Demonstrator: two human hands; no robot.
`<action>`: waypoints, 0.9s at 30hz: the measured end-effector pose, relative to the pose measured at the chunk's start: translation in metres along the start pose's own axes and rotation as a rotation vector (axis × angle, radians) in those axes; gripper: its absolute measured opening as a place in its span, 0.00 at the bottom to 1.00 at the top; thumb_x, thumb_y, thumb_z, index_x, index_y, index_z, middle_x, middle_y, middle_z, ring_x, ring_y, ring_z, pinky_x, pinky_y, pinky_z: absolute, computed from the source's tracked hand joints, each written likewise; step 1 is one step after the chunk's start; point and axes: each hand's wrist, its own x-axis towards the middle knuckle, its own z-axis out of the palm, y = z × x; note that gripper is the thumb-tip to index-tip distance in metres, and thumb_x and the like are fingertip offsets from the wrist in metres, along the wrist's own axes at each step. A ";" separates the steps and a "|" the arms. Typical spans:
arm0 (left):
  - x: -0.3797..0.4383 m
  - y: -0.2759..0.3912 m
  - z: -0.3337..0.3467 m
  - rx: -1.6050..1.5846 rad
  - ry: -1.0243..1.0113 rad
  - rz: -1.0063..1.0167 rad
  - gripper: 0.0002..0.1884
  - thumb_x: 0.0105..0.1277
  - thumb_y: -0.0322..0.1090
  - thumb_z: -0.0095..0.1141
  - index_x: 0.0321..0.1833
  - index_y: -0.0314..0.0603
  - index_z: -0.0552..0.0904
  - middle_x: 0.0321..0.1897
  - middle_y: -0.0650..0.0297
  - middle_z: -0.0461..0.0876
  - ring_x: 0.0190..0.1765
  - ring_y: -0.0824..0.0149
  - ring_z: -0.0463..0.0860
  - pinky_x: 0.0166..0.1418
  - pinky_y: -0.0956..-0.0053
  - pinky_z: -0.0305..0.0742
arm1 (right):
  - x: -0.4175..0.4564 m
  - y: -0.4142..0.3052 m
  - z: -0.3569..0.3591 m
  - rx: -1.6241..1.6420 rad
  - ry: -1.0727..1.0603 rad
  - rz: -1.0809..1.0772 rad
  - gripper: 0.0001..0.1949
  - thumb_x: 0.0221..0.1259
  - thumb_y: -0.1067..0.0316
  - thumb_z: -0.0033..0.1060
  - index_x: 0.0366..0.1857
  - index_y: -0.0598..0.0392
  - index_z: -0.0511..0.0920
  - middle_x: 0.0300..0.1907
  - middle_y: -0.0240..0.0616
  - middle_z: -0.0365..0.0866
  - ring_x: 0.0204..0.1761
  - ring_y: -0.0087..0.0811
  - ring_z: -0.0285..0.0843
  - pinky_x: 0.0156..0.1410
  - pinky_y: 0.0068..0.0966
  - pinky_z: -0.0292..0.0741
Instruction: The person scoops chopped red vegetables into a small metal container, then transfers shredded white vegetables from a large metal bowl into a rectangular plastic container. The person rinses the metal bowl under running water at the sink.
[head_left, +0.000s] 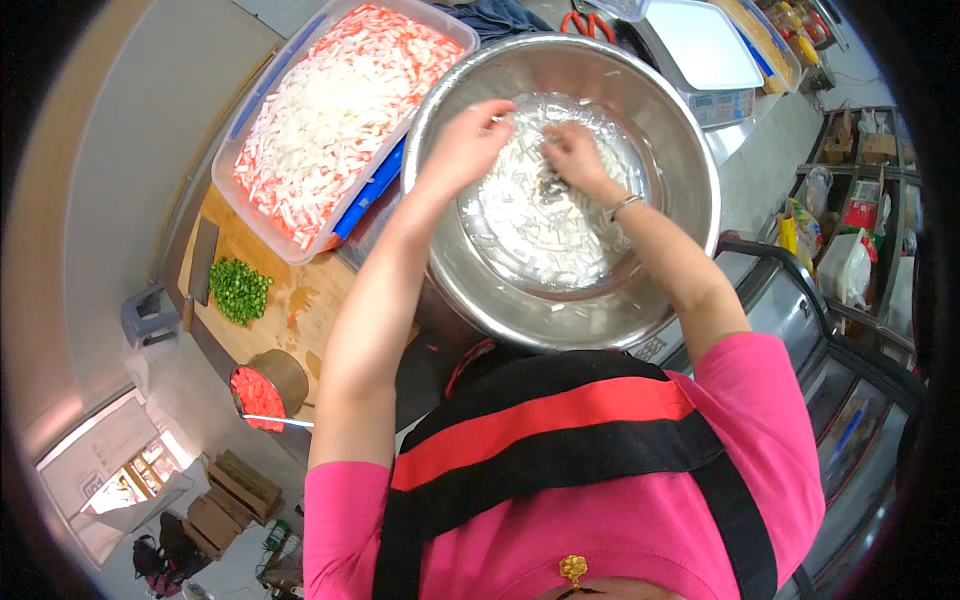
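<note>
A large stainless steel basin (675, 225) holds water and many short white cut pieces (555, 247). Over its left part is my left hand (472, 139), fingers curled and apart, with nothing visible in it. My right hand (576, 154), blurred, reaches down over the middle of the basin; a bangle (624, 206) is on that wrist. Whether its fingers hold any pieces cannot be told. To the left stands a clear plastic tub (281, 247) heaped with red and white cut pieces (337, 97).
Left on the wooden cutting board (322, 289) lie chopped green pieces (240, 291) and a cleaver (203, 259). A metal pot (285, 375) of red pieces stands near its edge. Behind the basin are red-handled scissors (589, 28) and a white-lidded container (701, 45). Shelves (862, 169) stand right.
</note>
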 end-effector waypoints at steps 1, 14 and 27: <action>0.011 -0.015 0.023 0.162 0.001 0.069 0.20 0.62 0.42 0.51 0.55 0.45 0.77 0.50 0.52 0.77 0.54 0.57 0.77 0.59 0.69 0.69 | -0.006 -0.005 0.009 -0.038 -0.048 -0.081 0.15 0.52 0.59 0.60 0.40 0.56 0.81 0.40 0.47 0.77 0.46 0.46 0.74 0.55 0.38 0.70; -0.035 -0.058 0.123 0.647 -0.226 -0.158 0.19 0.57 0.36 0.48 0.48 0.30 0.74 0.46 0.40 0.72 0.47 0.42 0.75 0.56 0.52 0.68 | -0.040 0.019 -0.074 -0.031 -0.582 0.151 0.13 0.58 0.57 0.50 0.39 0.50 0.80 0.40 0.45 0.79 0.44 0.45 0.77 0.52 0.36 0.72; -0.081 -0.012 0.167 -0.693 -0.222 -1.261 0.19 0.69 0.44 0.36 0.48 0.32 0.70 0.38 0.51 0.77 0.39 0.57 0.78 0.44 0.55 0.75 | -0.135 -0.068 -0.040 0.623 -0.720 0.987 0.14 0.62 0.73 0.38 0.49 0.65 0.70 0.49 0.54 0.75 0.49 0.40 0.75 0.50 0.35 0.74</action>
